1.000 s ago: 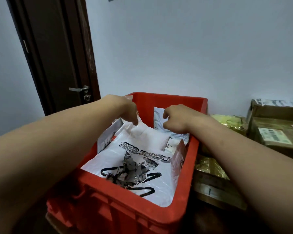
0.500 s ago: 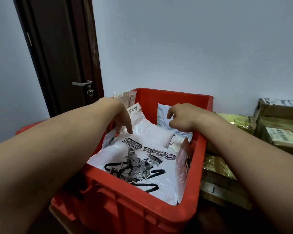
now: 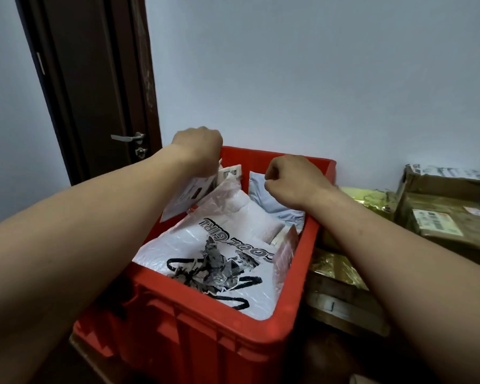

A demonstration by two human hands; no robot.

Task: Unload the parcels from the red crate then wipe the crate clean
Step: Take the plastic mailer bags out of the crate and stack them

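A red crate (image 3: 261,332) stands in front of me, full of parcels. A big white plastic bag (image 3: 227,225) printed COOL GIRL lies on top. At the crate's far left corner my left hand (image 3: 198,151) grips the top edge of a flat white parcel (image 3: 186,198) and holds it tilted up along the left wall. A small labelled packet (image 3: 230,171) stands just behind it. My right hand (image 3: 291,180) hovers with curled fingers over a pale blue-grey parcel (image 3: 261,196) at the far right; I see nothing in it.
To the right of the crate lie gold foil packages (image 3: 336,268) and taped cardboard boxes (image 3: 441,217) with shipping labels. A plain wall rises close behind the crate. A dark wooden door (image 3: 94,79) with a metal handle (image 3: 128,137) is at the back left.
My left hand has risen to the crate's far left corner and lifted the flat white parcel's edge. My right hand has come up off the blue-grey parcel and curled into a fist.
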